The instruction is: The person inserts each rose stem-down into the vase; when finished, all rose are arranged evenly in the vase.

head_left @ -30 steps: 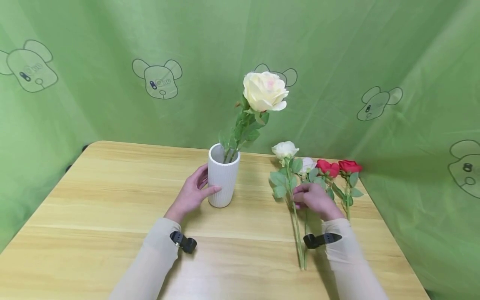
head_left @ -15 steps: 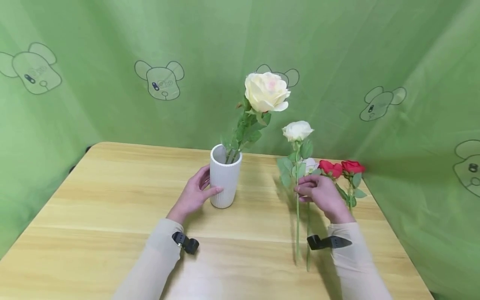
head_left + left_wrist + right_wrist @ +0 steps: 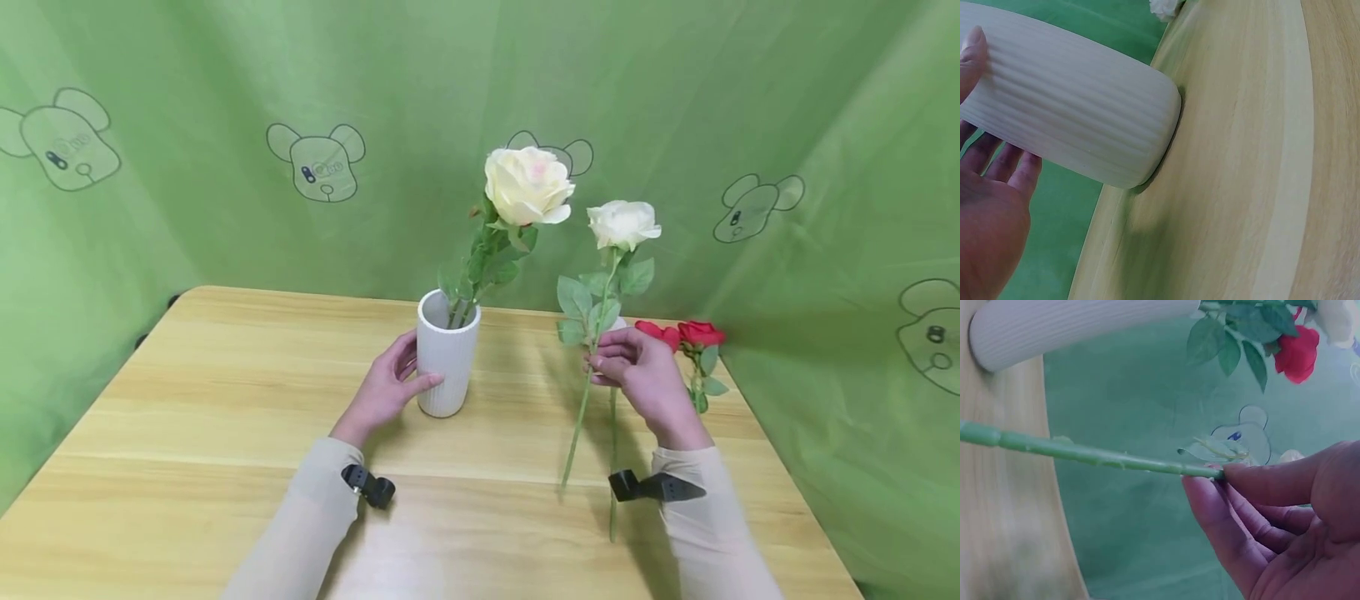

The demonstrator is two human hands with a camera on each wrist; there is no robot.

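A white ribbed vase (image 3: pixel 447 367) stands upright on the table, holding a cream rose (image 3: pixel 528 187) that leans right. In the right wrist view a red rose (image 3: pixel 1297 355) also shows among the vase's flowers. My left hand (image 3: pixel 382 390) holds the vase from its left side, thumb across the front and fingers behind. Between thumb and fingertips my right hand (image 3: pixel 647 375) pinches the green stem (image 3: pixel 1085 452) of a white rose (image 3: pixel 624 223). That rose is raised, its bloom up and its stem slanting down to the left.
On the wooden table (image 3: pixel 225 392) at the right lie red roses (image 3: pixel 701 333) and a pale flower mostly hidden behind my right hand, its stem (image 3: pixel 613 450) running toward me. A green curtain (image 3: pixel 420 75) with bear-head drawings hangs behind the table's far edge.
My right hand has lifted the white rose off the table, and its bloom has risen and shifted right while the stem's lower end swung left. The left hand stays on the vase.
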